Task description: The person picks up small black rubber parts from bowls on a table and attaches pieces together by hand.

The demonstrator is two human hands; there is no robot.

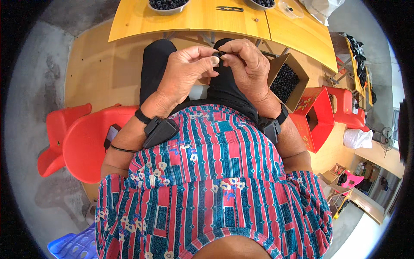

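A small black piece [219,55] is pinched between the fingertips of the left hand [187,69] and the right hand [248,64]; by both, the grip is kept tight on it, and its exact shape is mostly covered. It is held in the air over the lap, off the near edge of the desk [194,21]. On the desk, a bowl [169,12] filled with black pieces is placed toward the left end, a second filled bowl [264,7] farther right, and a pair of snips [230,8] is laid between them. A white bag [324,9] is set toward the right end. Below the desk's near edge, beside the right forearm, black pieces are held in a cardboard box [302,77], with a red box [323,129] placed near it.
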